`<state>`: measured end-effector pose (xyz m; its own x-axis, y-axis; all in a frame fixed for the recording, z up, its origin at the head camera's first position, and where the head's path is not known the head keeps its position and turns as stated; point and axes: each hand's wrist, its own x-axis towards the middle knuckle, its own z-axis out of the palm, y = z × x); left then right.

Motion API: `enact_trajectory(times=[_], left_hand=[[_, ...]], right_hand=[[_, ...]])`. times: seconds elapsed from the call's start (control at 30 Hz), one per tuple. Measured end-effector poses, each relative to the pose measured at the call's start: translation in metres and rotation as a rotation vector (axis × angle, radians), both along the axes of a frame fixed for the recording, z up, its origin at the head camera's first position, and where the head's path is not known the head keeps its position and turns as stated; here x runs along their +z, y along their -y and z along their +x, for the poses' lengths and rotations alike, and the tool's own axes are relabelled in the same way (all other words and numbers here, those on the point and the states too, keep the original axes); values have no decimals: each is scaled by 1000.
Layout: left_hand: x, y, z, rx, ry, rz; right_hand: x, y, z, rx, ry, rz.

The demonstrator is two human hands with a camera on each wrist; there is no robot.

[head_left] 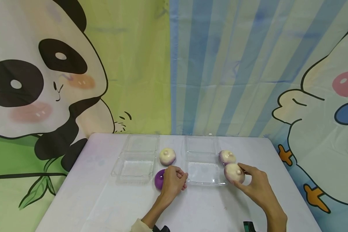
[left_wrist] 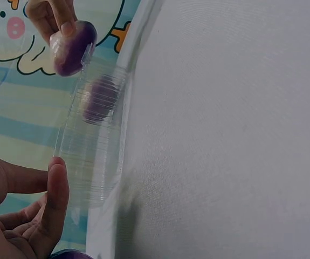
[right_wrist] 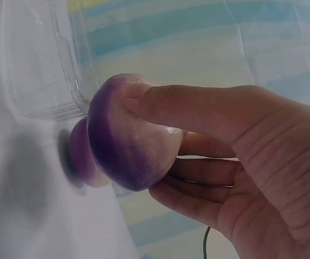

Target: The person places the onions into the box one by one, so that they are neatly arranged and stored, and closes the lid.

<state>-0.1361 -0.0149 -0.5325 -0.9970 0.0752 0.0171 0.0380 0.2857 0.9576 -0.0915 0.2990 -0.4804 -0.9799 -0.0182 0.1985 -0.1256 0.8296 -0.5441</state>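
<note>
My right hand point(head_left: 256, 185) grips a purple-and-white turnip point(right_wrist: 133, 135) between thumb and fingers, raised beside the right end of an open clear plastic box point(head_left: 206, 172). A second turnip point(head_left: 227, 156) sits just behind it, by the box's right side. At the opposite end, my left hand point(head_left: 174, 182) pinches the box's near left corner between thumb and finger, as the left wrist view shows at the rim point(left_wrist: 60, 148). Next to the left hand lies a purple turnip point(head_left: 159, 179), partly hidden by it. Another pale turnip point(head_left: 167, 156) stands behind, between the two boxes.
Another clear plastic box point(head_left: 136, 167) lies open at the left, its lid folded back. Everything sits on a white-covered table point(head_left: 110, 206). A printed cartoon curtain point(head_left: 139, 80) hangs right behind the table's far edge.
</note>
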Motion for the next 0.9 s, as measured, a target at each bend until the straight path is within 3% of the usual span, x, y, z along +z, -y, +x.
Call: enact_trajectory(times=[0.9], left_hand=[[1,1,-1,0,8,-4]], right_hand=[[8,5,-5,42,-41,-7]])
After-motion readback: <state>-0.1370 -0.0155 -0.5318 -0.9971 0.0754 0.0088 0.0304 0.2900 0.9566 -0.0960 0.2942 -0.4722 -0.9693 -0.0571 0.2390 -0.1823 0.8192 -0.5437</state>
